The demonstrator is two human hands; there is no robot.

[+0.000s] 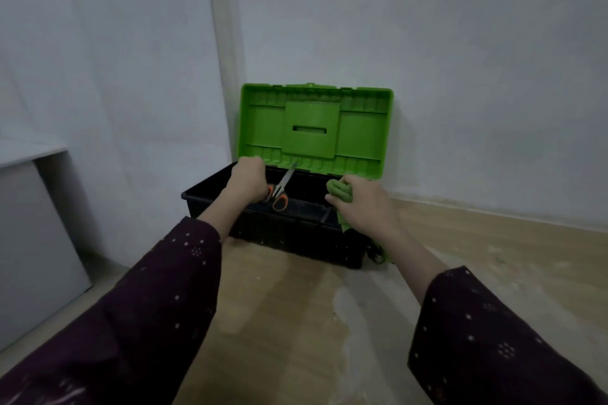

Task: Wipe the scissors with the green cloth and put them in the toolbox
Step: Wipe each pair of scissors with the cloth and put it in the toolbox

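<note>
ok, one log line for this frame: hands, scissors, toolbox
left hand: holds scissors over open toolbox | right hand: grips green cloth | lid: up | scissors: not released

No readable text, label, brand or number showed anywhere, not even on the toolbox [273,227] lid [316,125].

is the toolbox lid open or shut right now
Open. The green lid stands upright against the wall, its ribbed underside facing the camera, and the black toolbox interior is exposed below the scissors.
</note>
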